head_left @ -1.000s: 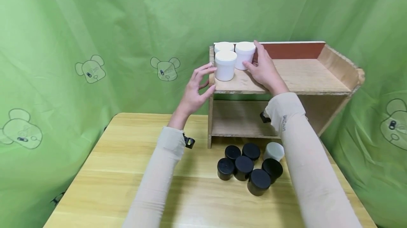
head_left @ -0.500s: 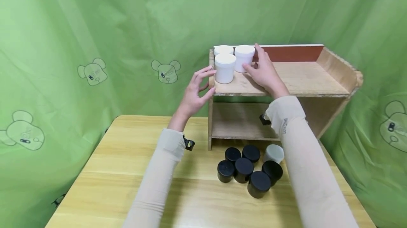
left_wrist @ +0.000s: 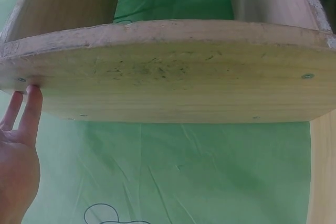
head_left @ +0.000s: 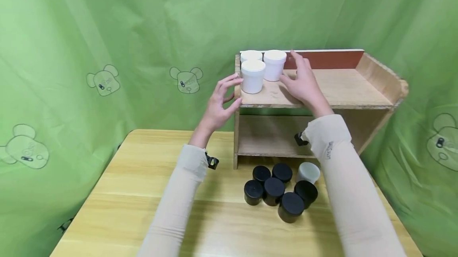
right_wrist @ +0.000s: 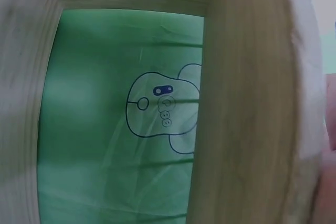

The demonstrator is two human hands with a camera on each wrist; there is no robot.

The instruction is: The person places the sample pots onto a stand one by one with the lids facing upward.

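Note:
Three white lidded jars stand upright at the left end of the wooden shelf's top: a front jar, a back left jar and a back right jar. My right hand is just right of the back right jar, thumb and fingers spread with nothing held. My left hand rests its fingertips against the shelf's left side panel, near the front jar. In the left wrist view its fingers reach that panel fairly straight. Only slivers of the right hand show at the right wrist view's edge.
Below the shelf, several black-lidded jars stand close together on the wooden table. A pale jar stands behind them near my right sleeve. The shelf has a lower board. Green curtain hangs behind and at both sides.
My right hand has let go of the back right white jar and drawn slightly right, leaving a small gap. The left hand keeps its place at the side panel.

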